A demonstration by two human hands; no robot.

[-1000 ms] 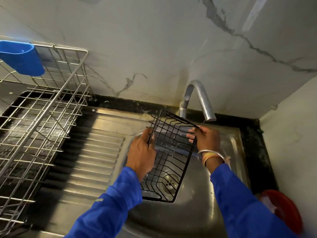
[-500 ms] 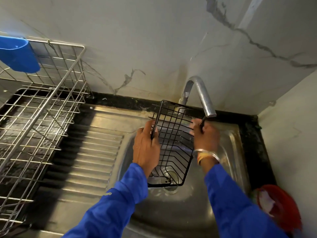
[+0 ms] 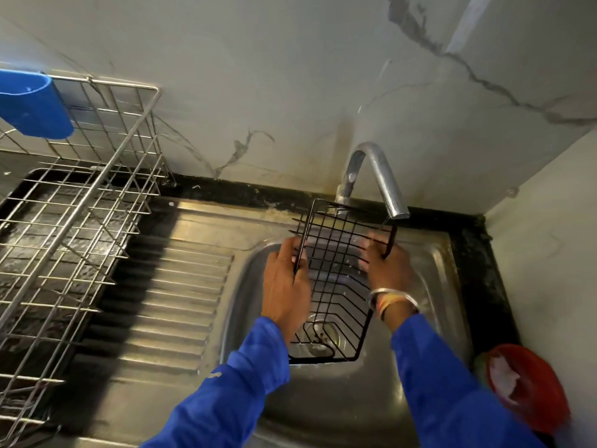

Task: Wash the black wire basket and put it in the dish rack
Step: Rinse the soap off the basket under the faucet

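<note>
The black wire basket (image 3: 336,273) is held tilted over the steel sink bowl (image 3: 429,263), its top edge just under the spout of the faucet (image 3: 384,179). My left hand (image 3: 286,286) grips the basket's left rim. My right hand (image 3: 386,266) grips its right rim near the top corner. The steel wire dish rack (image 3: 74,221) stands at the left on the counter. No clear stream of water shows at the spout.
A ribbed steel drainboard (image 3: 168,295) lies between the sink bowl and the rack. A blue plastic holder (image 3: 32,105) hangs on the rack's back edge. A red container (image 3: 529,383) sits at the lower right by the wall.
Both hands have raised the basket and moved it back toward the faucet, so its top edge is now closer under the spout.
</note>
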